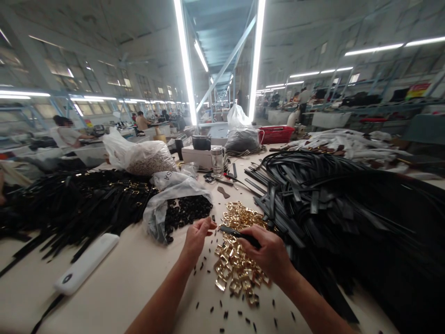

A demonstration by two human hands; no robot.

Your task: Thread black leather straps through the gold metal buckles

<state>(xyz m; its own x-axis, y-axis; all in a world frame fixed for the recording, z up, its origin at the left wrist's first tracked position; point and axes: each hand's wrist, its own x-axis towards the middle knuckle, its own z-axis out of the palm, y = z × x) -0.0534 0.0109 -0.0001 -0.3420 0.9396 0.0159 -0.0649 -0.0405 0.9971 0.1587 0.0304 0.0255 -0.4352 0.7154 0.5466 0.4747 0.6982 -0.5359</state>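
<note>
My right hand (266, 246) is closed around a black strap (239, 234), whose end points left above the pile of gold buckles (227, 266). Just left of that end is my left hand (201, 232), its fingers drawn together in a pinch; anything small between them is hidden. Behind my left hand, an opened plastic bag (156, 220) holds small black loops (187, 208). Small black pieces (225, 314) lie scattered around the buckles.
Black straps (295, 199) are heaped at the right, and buckled straps (114, 195) at the left. A white device (88, 262) lies front left. Further back are a glass jar (217, 161), a red basket (278, 134) and filled bags. A person (67, 132) sits far left.
</note>
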